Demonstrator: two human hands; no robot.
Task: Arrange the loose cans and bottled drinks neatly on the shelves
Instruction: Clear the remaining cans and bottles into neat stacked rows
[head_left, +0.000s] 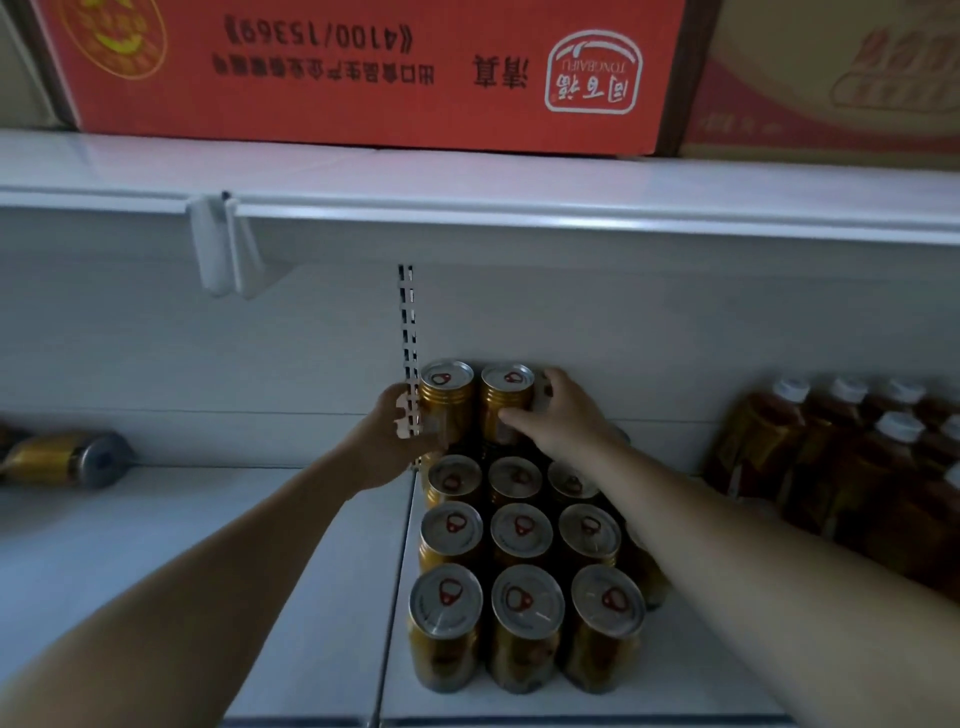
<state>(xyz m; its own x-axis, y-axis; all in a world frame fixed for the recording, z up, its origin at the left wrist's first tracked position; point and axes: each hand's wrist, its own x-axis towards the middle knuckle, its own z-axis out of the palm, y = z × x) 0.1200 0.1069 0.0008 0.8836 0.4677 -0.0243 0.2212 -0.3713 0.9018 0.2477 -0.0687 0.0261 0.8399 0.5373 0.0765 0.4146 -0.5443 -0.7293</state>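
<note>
Forearms of a person reach in from the bottom corners toward a block of gold cans (521, 530), the reference for all positions below. The block stands upright on the lower shelf (208, 571) in three columns, silver lids with red pull rings facing up; further cans at its right edge are partly hidden under the right arm.

Above its back row, two more cans sit at a higher level. The left hand (392, 441) wraps the side of the left raised can (447, 402); the right hand (563, 415) clamps the right raised can (506, 402), thumb in front, fingers behind. Whether these two rest on the row beneath cannot be told.

Well left of the block, a single can (67, 460) lies on its side. To the right stand bottled drinks (831, 457), amber with white caps. Behind the block rises a slotted upright (410, 332). Overhead, the upper shelf (467, 176) carries a red carton (363, 73), its print upside down.
</note>
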